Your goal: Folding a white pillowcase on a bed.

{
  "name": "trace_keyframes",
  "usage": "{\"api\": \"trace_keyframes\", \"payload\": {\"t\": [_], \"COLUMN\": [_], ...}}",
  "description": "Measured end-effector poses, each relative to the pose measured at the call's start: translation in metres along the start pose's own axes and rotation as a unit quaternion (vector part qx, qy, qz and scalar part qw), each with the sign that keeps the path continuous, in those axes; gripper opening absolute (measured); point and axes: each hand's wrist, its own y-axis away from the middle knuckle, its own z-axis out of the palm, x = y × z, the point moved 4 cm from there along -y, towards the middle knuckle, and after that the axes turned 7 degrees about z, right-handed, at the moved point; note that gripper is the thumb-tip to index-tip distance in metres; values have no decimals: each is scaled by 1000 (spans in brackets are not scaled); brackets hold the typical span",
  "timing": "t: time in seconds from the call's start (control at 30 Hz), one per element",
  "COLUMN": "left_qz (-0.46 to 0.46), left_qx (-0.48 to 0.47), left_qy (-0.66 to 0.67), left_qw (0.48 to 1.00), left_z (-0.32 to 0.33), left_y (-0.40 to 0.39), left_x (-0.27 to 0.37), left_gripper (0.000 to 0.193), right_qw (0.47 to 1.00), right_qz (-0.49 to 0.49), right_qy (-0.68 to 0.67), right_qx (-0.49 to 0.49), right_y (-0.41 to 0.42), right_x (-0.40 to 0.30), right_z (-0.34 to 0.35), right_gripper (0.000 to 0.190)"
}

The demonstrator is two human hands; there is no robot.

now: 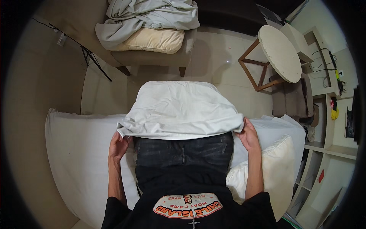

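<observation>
A white cloth, which looks like a pillowcase (183, 106), lies spread over my knees, its near edge bunched and folded across my lap. At its left corner my left hand (119, 144) grips the fabric between thumb and fingers. The opposite corner is pinched in my right hand (246, 133), some fingers hidden behind the cloth. A cream pillow (276, 169) rests on the white-sheeted bed (88, 148) beside my right forearm. Whether anything lies inside the cloth cannot be told.
Ahead stands an upholstered chair (154, 58) with a yellowish cushion (154, 40) and a crumpled grey-green sheet (154, 14). To the right are a round table (280, 53) with wooden legs, a brown upholstered seat (293, 98) and wall shelving (323, 150). A thin black metal stand (97, 64) is at left.
</observation>
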Motion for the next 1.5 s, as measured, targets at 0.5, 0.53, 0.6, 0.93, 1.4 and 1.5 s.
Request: {"api": "trace_keyframes", "payload": {"t": [0.5,0.53,0.6,0.93,1.4,1.5], "left_qz": [-64,-92,-87,-105,-16,-36], "left_qx": [47,133,133,124,138,119], "left_qy": [134,11,-23,-344,24,35], "left_qw": [988,987,987,925,990,992], "left_z": [-7,0,-18,14,22,28], "left_y": [-24,-21,-20,22,-32,-39], "left_x": [-13,-20,-25,12,24,28], "left_gripper": [43,42,42,34,25,29], "right_qw": [971,986,995,945,999,994], "right_qz": [39,60,66,27,-16,5], "right_qy": [-232,-158,-63,277,-33,-81], "right_qx": [-33,6,49,171,4,-76], "right_y": [-33,-38,-34,28,-22,-24], "right_x": [12,23,33,-1,-20,-32], "right_z": [-4,-8,-7,9,27,33], "right_gripper": [35,35,33,31,17,20]}}
